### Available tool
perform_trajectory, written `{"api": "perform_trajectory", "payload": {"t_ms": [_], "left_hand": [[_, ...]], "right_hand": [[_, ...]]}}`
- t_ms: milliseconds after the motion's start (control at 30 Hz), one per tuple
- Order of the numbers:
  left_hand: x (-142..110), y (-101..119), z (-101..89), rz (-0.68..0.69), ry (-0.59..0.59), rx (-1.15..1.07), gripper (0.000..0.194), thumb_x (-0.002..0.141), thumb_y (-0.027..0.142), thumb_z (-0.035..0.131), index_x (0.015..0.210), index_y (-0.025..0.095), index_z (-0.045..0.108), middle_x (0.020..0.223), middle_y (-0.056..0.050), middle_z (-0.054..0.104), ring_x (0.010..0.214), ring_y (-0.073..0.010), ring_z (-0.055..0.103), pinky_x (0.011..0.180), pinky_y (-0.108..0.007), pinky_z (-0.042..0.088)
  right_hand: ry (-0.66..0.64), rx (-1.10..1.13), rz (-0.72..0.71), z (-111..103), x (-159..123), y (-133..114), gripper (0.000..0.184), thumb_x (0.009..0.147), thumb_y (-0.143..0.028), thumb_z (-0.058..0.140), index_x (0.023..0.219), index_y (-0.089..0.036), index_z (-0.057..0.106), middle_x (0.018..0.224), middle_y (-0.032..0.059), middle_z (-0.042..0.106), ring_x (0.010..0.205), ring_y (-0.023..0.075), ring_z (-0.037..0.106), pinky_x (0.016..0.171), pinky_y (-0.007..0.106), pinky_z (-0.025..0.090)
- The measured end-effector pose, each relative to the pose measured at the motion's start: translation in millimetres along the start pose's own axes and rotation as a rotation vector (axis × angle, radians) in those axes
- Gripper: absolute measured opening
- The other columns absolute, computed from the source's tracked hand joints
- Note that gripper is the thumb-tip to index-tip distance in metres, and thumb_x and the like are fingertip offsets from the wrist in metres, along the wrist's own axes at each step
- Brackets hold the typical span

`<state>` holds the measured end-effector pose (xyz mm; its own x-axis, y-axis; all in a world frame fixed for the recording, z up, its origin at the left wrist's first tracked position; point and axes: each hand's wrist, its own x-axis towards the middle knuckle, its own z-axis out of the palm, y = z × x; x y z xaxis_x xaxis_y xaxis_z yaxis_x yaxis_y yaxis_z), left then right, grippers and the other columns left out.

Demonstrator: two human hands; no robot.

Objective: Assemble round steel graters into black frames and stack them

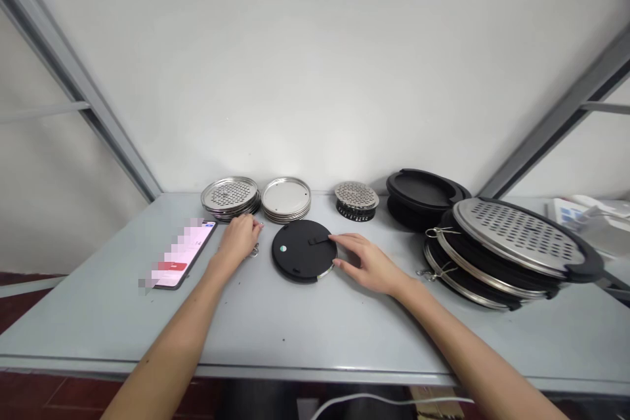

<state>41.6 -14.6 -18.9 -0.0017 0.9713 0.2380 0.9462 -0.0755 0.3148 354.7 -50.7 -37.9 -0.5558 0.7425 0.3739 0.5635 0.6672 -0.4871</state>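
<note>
- From where I stand, the black disc [295, 259] lies flat on the grey table [305, 325], just below the middle of the frame.
- The right hand [371, 266] meets its right edge, thumb and fingers spread apart; a fingertip reaches the top face, with the thumb by the rim.
- The left hand [240, 234], left of centre, has curled fingers; whether they pinch anything I cannot tell. Small metal rings [254, 251] lie just beside it.
- The step in hand seems to be steadying or placing the disc; moving it would call for closing thumb and fingers around its rim.
- Behind the left hand, shallow rimmed plates with pierced faces [230, 195] form a stack, next to a stack of plain shallow plates [286, 197].
- Right of centre, a pierced metal disc [357, 195] tops a dark slotted base.
- Further right, a black round dish [422, 189] shows a dark, flat floor.
- At the right of the frame, a tilted stack bears a pierced metal plate [516, 236] within a black rim.
</note>
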Motion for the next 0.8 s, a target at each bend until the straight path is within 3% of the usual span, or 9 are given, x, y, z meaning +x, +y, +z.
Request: {"api": "perform_trajectory", "payload": {"t_ms": [100, 200, 367, 533, 700, 800], "left_hand": [[-1.2, 8.8, -7.8, 0.065, 0.070, -0.146, 0.017, 0.089, 0.031, 0.047, 0.087, 0.018, 0.058, 0.085, -0.006, 0.067, 0.081, -0.0206, 0.062, 0.073, -0.029, 0.045], [-4.8, 24.4, -12.2, 0.151, 0.117, -0.521, 0.022, 0.088, 0.039, 0.050, 0.085, 0.018, 0.056, 0.081, -0.003, 0.063, 0.074, -0.0171, 0.060, 0.069, -0.027, 0.046], [-14.7, 51.8, -9.7, 0.147, -0.080, -1.029, 0.028, 0.081, 0.044, 0.061, 0.083, 0.017, 0.052, 0.075, -0.001, 0.060, 0.069, -0.0147, 0.061, 0.069, -0.028, 0.051], [-22.8, 63.1, -4.0, 0.164, -0.213, -1.212, 0.027, 0.078, 0.040, 0.067, 0.085, 0.017, 0.053, 0.075, -0.001, 0.063, 0.069, -0.0137, 0.062, 0.069, -0.027, 0.050], [-23.1, 62.0, -0.1, 0.143, -0.157, -1.303, 0.033, 0.073, 0.034, 0.073, 0.100, 0.017, 0.063, 0.082, -0.003, 0.068, 0.081, -0.0160, 0.064, 0.074, -0.027, 0.050], [-23.2, 62.9, -2.5, 0.118, -0.104, -1.296, 0.027, 0.070, 0.034, 0.076, 0.088, 0.015, 0.069, 0.083, -0.005, 0.070, 0.082, -0.0176, 0.065, 0.077, -0.029, 0.051]], "right_hand": [[0.006, -0.014, 0.005, -1.5, -0.1, 0.4, 0.045, 0.089, -0.036, 0.054, 0.131, -0.020, 0.051, 0.125, 0.0124, 0.060, 0.116, 0.0262, 0.054, 0.098, 0.044, 0.045], [0.027, -0.020, 0.015, -1.9, -1.1, 1.5, 0.043, 0.090, -0.036, 0.052, 0.129, -0.021, 0.052, 0.124, 0.0116, 0.060, 0.115, 0.0264, 0.055, 0.098, 0.045, 0.045], [0.131, 0.016, 0.059, -0.6, 3.6, 0.1, 0.036, 0.090, -0.036, 0.051, 0.123, -0.022, 0.056, 0.125, 0.0101, 0.060, 0.116, 0.0253, 0.054, 0.101, 0.044, 0.044], [0.214, 0.148, 0.030, 0.1, 30.1, -25.1, 0.030, 0.091, -0.036, 0.050, 0.117, -0.023, 0.059, 0.118, 0.0083, 0.064, 0.110, 0.0239, 0.058, 0.097, 0.042, 0.046], [0.173, 0.307, 0.036, 15.1, 50.3, -50.9, 0.028, 0.088, -0.032, 0.054, 0.113, -0.022, 0.062, 0.110, 0.0071, 0.068, 0.099, 0.0211, 0.064, 0.091, 0.037, 0.049], [0.172, 0.440, 0.083, 26.2, 49.8, -54.2, 0.026, 0.087, -0.032, 0.055, 0.109, -0.021, 0.064, 0.103, 0.0065, 0.070, 0.092, 0.0195, 0.065, 0.086, 0.035, 0.051]]}}
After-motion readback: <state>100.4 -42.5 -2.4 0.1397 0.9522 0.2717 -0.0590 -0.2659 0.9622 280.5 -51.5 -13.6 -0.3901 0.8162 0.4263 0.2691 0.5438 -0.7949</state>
